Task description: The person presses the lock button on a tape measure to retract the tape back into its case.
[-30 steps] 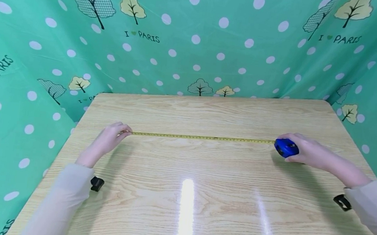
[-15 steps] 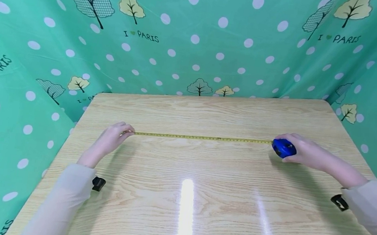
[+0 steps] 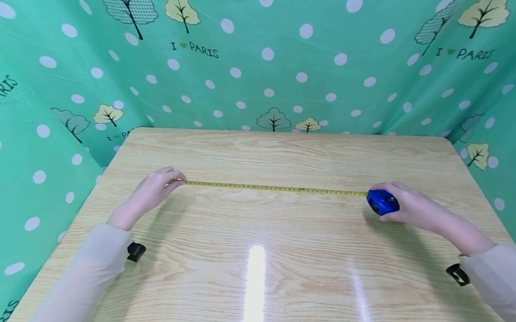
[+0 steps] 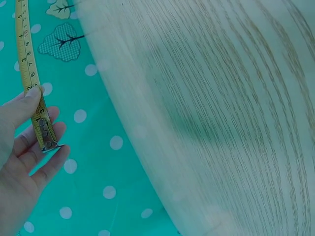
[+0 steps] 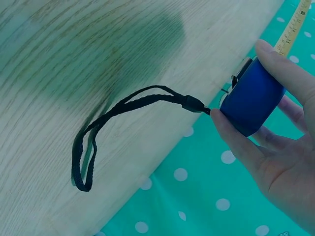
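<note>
A yellow tape measure blade (image 3: 274, 188) stretches nearly level between the two hands, above the table. Its hooked metal end (image 4: 48, 142) shows in the left wrist view, where my left hand (image 4: 24, 142) pinches the blade between thumb and fingers just behind that end. My right hand (image 3: 411, 206) grips the blue tape measure case (image 3: 382, 202), with the blade running out of it to the left. From the case hangs a black wrist strap (image 5: 142, 101), looped and trailing onto the table in the right wrist view.
The pale wood-grain table (image 3: 233, 221) lies under both hands. Behind it and at its sides hangs a green dotted curtain (image 3: 235, 22) printed with trees. Black camera mounts (image 3: 136, 251) sit under both wrists.
My right hand has moved left with the case, and the left hand slightly right. The stretch of blade between them is somewhat shorter now.
</note>
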A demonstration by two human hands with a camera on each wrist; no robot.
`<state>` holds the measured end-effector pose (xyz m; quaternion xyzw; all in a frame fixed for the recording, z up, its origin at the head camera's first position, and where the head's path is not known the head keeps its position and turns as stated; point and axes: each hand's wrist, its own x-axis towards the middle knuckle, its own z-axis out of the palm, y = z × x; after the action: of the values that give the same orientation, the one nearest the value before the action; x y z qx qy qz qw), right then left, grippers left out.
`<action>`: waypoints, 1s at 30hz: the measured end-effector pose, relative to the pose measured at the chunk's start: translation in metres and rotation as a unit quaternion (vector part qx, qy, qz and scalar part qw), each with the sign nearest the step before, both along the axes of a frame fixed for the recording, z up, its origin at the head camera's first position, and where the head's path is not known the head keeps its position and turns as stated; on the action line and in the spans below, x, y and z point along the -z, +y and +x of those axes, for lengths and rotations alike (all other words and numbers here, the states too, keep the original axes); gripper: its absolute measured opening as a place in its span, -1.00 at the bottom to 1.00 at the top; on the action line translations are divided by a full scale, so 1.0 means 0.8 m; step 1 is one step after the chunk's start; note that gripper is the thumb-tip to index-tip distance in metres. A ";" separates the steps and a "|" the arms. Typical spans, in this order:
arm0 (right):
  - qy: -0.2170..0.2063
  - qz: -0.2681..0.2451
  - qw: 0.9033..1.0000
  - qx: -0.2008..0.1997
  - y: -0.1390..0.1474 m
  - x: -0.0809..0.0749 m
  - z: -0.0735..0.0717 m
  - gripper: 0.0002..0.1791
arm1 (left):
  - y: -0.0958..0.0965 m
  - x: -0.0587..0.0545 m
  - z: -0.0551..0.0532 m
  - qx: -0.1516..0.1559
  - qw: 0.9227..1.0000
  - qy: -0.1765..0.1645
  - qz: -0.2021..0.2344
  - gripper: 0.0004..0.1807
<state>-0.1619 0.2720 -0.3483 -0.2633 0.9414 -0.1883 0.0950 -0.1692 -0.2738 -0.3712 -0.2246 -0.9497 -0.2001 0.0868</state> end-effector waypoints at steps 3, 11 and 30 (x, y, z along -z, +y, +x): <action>0.004 -0.002 1.000 -0.002 -0.001 0.000 0.001 -0.33 | 0.001 0.001 -0.001 0.009 1.000 0.006 0.004 -0.92; 0.012 -0.005 1.000 -0.009 -0.004 0.003 -0.001 -0.33 | 0.004 0.005 -0.002 0.015 1.000 0.011 0.008 -0.92; 0.013 0.005 1.000 -0.010 -0.012 0.005 -0.001 -0.34 | 0.019 0.012 0.001 0.035 0.999 0.020 -0.004 -0.90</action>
<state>-0.1630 0.2627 -0.3520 -0.2745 0.9408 -0.1793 0.0861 -0.1684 -0.2586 -0.3809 -0.2619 -0.9402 -0.1945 0.0974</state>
